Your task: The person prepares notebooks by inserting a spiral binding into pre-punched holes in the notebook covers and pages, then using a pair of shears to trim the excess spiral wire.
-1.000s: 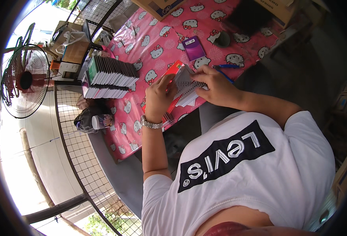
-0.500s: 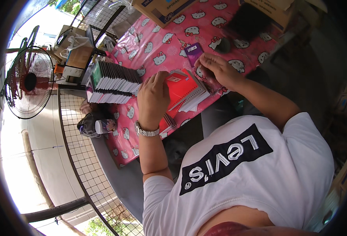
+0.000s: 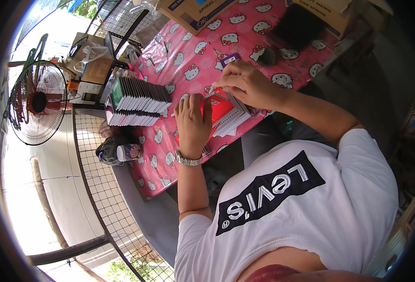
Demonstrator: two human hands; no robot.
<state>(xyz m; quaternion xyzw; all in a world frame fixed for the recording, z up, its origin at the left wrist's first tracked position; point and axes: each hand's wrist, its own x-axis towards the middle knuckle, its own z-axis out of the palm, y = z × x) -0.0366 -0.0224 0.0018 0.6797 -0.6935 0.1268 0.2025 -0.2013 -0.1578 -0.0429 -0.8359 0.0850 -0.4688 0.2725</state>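
- My right hand [image 3: 249, 84] has come in from beyond the spiral notebooks' edge; half a second ago it was clear of them, and now it partly covers the purple flat object [image 3: 229, 59].
- Its thumb and fingers are drawn nearly together at the far end of the red-covered spiral notebooks [image 3: 222, 111]; whether they pinch a cover, I cannot tell.
- My left hand [image 3: 193, 122] lies over their left side, fingers loosely curved; its grip is hidden.
- The red-covered notebooks sit on the pink counter [image 3: 182, 86] before me, so both hands now attend to them.
- Stacked notebooks [image 3: 141, 96] stand to my left.
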